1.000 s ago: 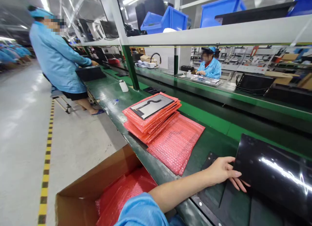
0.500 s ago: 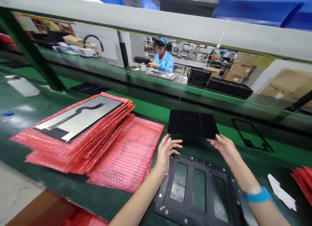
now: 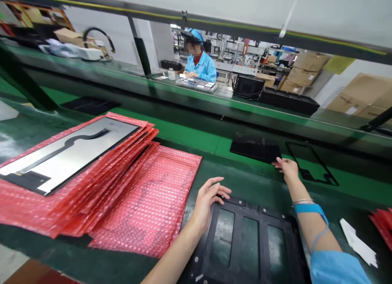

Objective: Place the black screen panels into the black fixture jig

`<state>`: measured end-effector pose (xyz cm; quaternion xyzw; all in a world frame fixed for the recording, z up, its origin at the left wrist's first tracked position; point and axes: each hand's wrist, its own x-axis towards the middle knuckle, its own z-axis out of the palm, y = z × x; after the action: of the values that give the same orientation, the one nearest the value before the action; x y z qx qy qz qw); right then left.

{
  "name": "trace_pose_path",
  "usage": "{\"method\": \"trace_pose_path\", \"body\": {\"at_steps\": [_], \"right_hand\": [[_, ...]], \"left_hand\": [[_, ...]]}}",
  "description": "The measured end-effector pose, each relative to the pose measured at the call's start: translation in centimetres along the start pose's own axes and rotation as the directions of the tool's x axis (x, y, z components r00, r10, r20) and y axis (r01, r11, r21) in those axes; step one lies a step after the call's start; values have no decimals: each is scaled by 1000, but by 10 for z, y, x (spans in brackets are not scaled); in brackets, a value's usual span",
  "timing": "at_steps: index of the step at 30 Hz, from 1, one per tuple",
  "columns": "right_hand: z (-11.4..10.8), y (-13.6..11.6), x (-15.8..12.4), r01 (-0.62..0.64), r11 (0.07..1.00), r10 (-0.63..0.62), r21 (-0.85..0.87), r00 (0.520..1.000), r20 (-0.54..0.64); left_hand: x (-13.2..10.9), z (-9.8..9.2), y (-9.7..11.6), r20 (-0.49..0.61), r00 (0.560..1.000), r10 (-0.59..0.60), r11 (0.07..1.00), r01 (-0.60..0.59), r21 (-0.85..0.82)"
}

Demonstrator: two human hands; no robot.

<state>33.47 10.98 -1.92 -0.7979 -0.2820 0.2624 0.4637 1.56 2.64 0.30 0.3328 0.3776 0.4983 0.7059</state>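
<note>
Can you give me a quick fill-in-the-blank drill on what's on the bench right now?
1. The right hand touches the near edge of the black panel lying on the ____ belt.
2. The left hand rests at the far corner of the black frame jig, which has ____ rectangular windows.
3. The bubble-wrap bags are ____ in colour.
4. The right wrist wears a ____ strap.

Missing words: green; three; red; blue

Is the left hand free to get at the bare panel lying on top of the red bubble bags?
Probably yes. The left hand rests open on the black frame's corner, holding nothing, and the panel lies uncovered on the red bubble bags to its left, with nothing between.
</note>
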Motion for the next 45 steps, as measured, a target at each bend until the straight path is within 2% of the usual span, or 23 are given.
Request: {"method": "trace_pose_path", "body": {"at_steps": [3,5,7,12,16,20,27,30,32,33,35,36,37,38,39,40,41,42,43,45], "right_hand": [[-23,10,11,-12,933,-52,-359,984,-169],[-33,16,15,-29,846,-95,-532,975,-203],[-38,21,20,-36,756,-115,-654,976,-187],[-40,21,33,-28,579,-122,-815,985,-121],[-41,14,34,-59,507,-89,-860,989,-120],[-45,6,22,-18,517,-107,-856,991,-85],[-45,-30,-2,68,651,-137,-756,990,-30],[-48,-36,-31,174,691,-180,-701,982,66],[-57,-26,-63,280,704,-228,-652,959,166],[-64,-16,-83,353,699,-276,-621,935,221],[-84,13,-125,494,664,-374,-561,869,323],[-96,30,-145,652,571,-535,-499,757,376],[-108,46,-165,781,439,-658,-444,616,432],[-119,61,-184,862,306,-742,-404,481,466],[-129,74,-200,917,190,-769,-350,361,527],[-136,83,-215,951,103,-776,-291,260,575],[-140,89,-227,968,46,-770,-247,192,608],[-143,91,-236,978,13,-764,-210,145,629],[-143,91,-243,982,-1,-763,-189,121,635],[-141,88,-249,985,-6,-769,-171,104,631]], "left_hand": [[2,0,-1,-6,1000,-15,1000,15,7],[3,0,-2,-14,1000,-16,1000,16,16],[3,-1,-2,-20,1000,-8,1000,9,23],[3,-1,-1,-35,999,34,998,-33,50],[2,-1,2,-38,995,92,994,-89,63],[2,-4,3,-47,988,146,987,-141,83],[2,-5,2,-31,968,250,954,-240,181],[0,-8,13,-66,935,348,914,-323,245],[-1,-15,25,-108,886,452,855,-395,338],[-2,-22,31,-115,845,523,786,-425,449],[-5,-42,40,-81,760,645,565,-403,720],[-8,-55,43,-55,733,678,447,-352,822],[-13,-68,44,-43,721,692,361,-294,885],[-19,-81,44,-57,725,687,320,-230,919],[-26,-94,43,-85,736,672,303,-169,938],[-33,-105,42,-115,749,653,296,-112,949],[-40,-115,40,-141,762,633,281,-56,958],[-45,-123,38,-163,773,613,268,-10,963],[-50,-128,37,-180,782,597,264,21,964],[-53,-132,36,-203,784,586,292,29,956]]}}
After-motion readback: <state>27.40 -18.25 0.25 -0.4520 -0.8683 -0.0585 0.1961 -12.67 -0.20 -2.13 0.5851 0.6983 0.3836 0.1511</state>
